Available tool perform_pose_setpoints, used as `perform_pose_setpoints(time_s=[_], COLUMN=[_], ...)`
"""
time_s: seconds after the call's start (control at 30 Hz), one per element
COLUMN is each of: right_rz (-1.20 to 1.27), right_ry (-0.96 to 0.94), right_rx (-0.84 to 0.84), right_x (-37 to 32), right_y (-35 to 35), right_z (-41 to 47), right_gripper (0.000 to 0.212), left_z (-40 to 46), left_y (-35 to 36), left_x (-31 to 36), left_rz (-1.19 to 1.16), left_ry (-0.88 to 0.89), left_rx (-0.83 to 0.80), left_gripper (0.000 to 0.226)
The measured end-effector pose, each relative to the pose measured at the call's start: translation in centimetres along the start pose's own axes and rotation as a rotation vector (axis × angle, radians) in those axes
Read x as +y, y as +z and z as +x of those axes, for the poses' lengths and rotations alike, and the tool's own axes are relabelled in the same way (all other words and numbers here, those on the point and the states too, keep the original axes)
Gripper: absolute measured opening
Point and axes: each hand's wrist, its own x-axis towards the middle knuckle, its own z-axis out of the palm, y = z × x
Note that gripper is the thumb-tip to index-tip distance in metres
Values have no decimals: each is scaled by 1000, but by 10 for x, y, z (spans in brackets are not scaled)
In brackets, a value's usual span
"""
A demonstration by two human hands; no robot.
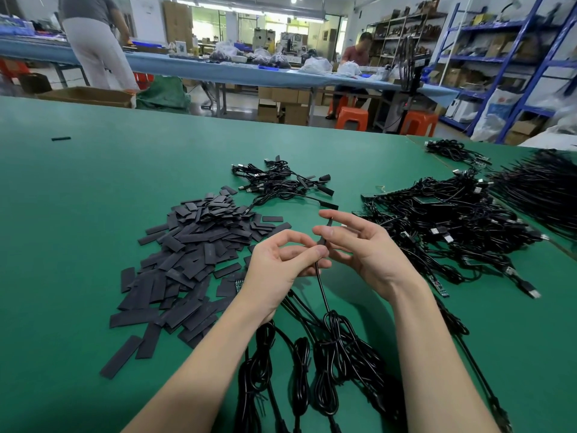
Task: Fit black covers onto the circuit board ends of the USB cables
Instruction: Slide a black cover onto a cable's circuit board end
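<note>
Centrally, both hands pinch one cable above open green table.

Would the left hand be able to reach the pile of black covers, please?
Probably yes: the pile of black covers lies right beside the left hand with nothing between, but that hand now pinches the cable.

No text or label is legible on anything

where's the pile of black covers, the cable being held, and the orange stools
pile of black covers (193,260): head view, middle of the heap
held cable (322,292): head view, stretch below the hands
orange stools (351,118): head view, seat of the left stool
</note>
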Motion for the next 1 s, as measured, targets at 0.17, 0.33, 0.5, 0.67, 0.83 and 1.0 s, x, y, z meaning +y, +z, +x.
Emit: perform_pose_setpoints(time_s=[0.17,0.33,0.5,0.67,0.83,1.0], right_rz=[31,35,36,23,9,14], right_ry=[-13,-19,-18,-21,-45,-47], right_rx=[15,12,19,44,40,58], right_x=[-1,0,1,-1,-2,0], right_y=[-2,-4,-4,-6,-2,2], right_z=[1,3,3,3,3,3], right_gripper=[48,41,38,30,35,43], left_z=[1,1,1,1,1,1], left_y=[0,0,0,0,-1,0], left_x=[0,0,-1,-1,-2,0], left_rz=[21,26,29,41,41,27], left_ry=[-13,-20,-14,-14,-5,5], left_rx=[-7,-12,-11,-17,-8,-2], left_gripper=[16,17,16,16,15,20])
